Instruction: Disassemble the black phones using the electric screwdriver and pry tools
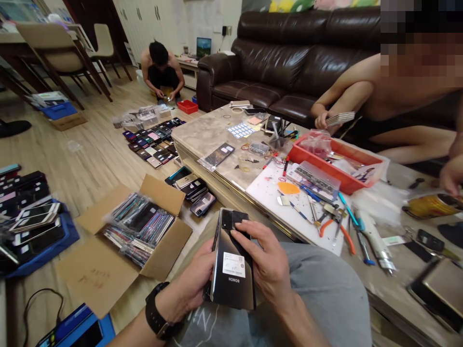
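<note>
A dark, glossy smartphone marked HONOR is held over my lap, back side up, with a white printed label stuck on it. My left hand, with a black watch on the wrist, grips the phone's left side; its fingertips are hidden beneath. Along the right edge lies my right hand, its index and middle fingers resting on the back near the camera block. Just beyond the phone, a small pile of phones lies on the floor.
An open cardboard box of bagged flat parts stands at left, near a blue bin of phones. Tools, including orange-handled pliers, and a red tray cover the table. One person squats behind; another person's hand holds flat pieces.
</note>
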Motion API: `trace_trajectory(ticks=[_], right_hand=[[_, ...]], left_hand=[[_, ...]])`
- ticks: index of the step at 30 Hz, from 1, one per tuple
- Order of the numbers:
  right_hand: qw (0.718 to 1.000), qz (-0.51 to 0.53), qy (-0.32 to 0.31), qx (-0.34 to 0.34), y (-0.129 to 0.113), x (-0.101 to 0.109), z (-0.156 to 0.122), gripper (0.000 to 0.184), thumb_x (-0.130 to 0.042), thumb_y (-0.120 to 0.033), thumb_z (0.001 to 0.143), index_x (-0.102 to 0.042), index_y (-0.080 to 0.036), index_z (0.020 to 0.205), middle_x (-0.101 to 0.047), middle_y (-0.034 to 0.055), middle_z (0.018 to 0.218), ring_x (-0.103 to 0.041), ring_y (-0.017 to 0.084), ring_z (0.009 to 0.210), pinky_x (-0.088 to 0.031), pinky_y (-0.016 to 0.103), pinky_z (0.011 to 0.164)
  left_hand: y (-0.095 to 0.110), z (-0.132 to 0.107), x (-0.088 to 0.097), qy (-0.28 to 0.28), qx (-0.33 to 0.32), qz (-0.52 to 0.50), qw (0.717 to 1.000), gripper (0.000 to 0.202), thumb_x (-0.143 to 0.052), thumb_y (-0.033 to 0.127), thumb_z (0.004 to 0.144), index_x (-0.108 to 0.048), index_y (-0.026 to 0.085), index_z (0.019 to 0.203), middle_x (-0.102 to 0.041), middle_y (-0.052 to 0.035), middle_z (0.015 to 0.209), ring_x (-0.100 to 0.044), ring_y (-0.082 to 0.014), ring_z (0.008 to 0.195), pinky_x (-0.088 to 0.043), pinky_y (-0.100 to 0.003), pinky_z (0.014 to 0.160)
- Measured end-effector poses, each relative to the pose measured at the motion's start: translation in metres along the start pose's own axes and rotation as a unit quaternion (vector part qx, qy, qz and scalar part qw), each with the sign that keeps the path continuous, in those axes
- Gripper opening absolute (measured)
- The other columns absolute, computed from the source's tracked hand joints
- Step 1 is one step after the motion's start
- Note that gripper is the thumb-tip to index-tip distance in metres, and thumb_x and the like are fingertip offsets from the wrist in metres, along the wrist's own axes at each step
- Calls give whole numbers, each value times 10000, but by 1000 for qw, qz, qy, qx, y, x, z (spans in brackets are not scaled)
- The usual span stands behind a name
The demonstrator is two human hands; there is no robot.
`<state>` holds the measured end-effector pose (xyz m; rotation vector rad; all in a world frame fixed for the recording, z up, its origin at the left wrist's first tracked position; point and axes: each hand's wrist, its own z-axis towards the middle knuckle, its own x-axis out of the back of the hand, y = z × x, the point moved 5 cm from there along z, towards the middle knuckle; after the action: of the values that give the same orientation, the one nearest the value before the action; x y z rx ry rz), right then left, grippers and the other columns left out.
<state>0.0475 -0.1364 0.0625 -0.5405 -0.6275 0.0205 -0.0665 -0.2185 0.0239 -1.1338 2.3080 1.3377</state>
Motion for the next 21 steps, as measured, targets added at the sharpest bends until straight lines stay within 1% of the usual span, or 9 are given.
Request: trace_trajectory(ticks=[1, 3, 6, 9, 13, 16, 21], right_hand=[[1000, -1, 1, 1, 0, 0, -2, 465, -543, -33, 938, -664, -294, 1304, -714, 74, 1178, -649, 223, 1151, -564, 449, 972], [1000, -2, -5, 4, 2, 0, -5, 470, -546, -32, 940, -650, -283, 1324, -711, 79, 1196, -638, 225, 1167, -551, 454, 991], [1000, 6, -29, -2, 6, 0, -8, 498, -553, -20, 932, -620, -262, 1362, -696, 88, 1240, -618, 231, 1200, -528, 460, 1021], [999, 8, -49, -10, 9, 1, -8, 489, -571, -38, 935, -611, -262, 1367, -699, 86, 1242, -621, 224, 1196, -538, 440, 1006], [998, 3, -55, -1, 11, 3, -7, 456, -556, -63, 954, -618, -257, 1362, -712, 89, 1225, -634, 215, 1176, -557, 410, 981], [998, 4, -57, 1, 12, 5, -7, 434, -542, -89, 968, -620, -245, 1365, -716, 98, 1225, -645, 220, 1171, -567, 405, 976], [998, -3, -55, 1, 11, 6, -6, 418, -535, -120, 983, -619, -249, 1371, -717, 107, 1239, -659, 228, 1175, -574, 412, 980]], left_hand=[[0, 0, -1, 3, 2, 2, 1000, 209, -826, 238, 679, -765, 201, 875, -718, -6, 696, -579, -124, 552, -436, -213, 524], [0, 0, -3, 1, 8, 2, 1000, 257, -822, 245, 677, -762, 192, 921, -717, -5, 690, -587, -129, 549, -428, -213, 516], [2, 2, -8, -10, 6, 1, 1000, 369, -821, 244, 669, -744, 180, 1024, -742, -25, 760, -640, -151, 618, -442, -215, 548], [4, 5, -11, -10, 6, 14, 1000, 405, -824, 264, 659, -729, 165, 1039, -752, -39, 806, -665, -168, 666, -477, -230, 591], [5, 7, -13, -26, 10, 34, 999, 441, -820, 271, 653, -708, 157, 1065, -752, -37, 851, -665, -165, 682, -487, -230, 592], [6, 9, -14, -46, 3, 40, 998, 427, -798, 254, 688, -696, 176, 1096, -750, -30, 891, -684, -176, 752, -492, -219, 604], [6, 12, -13, -74, -9, 46, 996, 338, -776, 230, 729, -705, 175, 1055, -747, -39, 904, -695, -180, 789, -500, -209, 623]])
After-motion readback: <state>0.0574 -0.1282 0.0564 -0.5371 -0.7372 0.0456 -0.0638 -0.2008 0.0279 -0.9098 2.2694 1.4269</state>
